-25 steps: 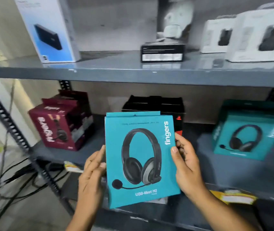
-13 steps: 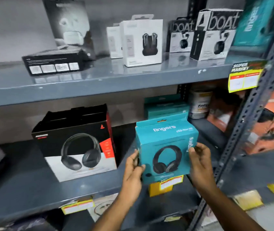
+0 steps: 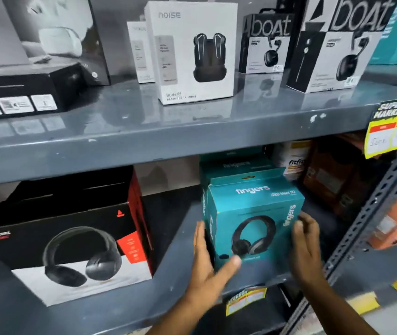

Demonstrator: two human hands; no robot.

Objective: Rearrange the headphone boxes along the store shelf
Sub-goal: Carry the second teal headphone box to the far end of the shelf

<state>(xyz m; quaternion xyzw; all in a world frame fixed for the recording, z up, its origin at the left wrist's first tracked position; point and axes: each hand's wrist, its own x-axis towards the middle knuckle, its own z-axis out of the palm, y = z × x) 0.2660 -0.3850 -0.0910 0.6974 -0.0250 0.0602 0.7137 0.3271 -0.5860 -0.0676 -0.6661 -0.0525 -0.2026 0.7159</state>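
A teal headphone box stands upright on the grey lower shelf, just in front of another teal box of the same kind. My left hand presses its left side, thumb across the lower front. My right hand holds its right edge. To the left sits a large black headphone box with a red corner.
The upper shelf carries a white earbud box, two black-and-white boat boxes and a flat black box. A slotted metal upright rises at the right. Yellow price tags hang on shelf edges. Orange packs fill the right.
The view swung right along the shelf. Both hands carried the teal box from in front of me to the right end, setting it in front of the other teal box.
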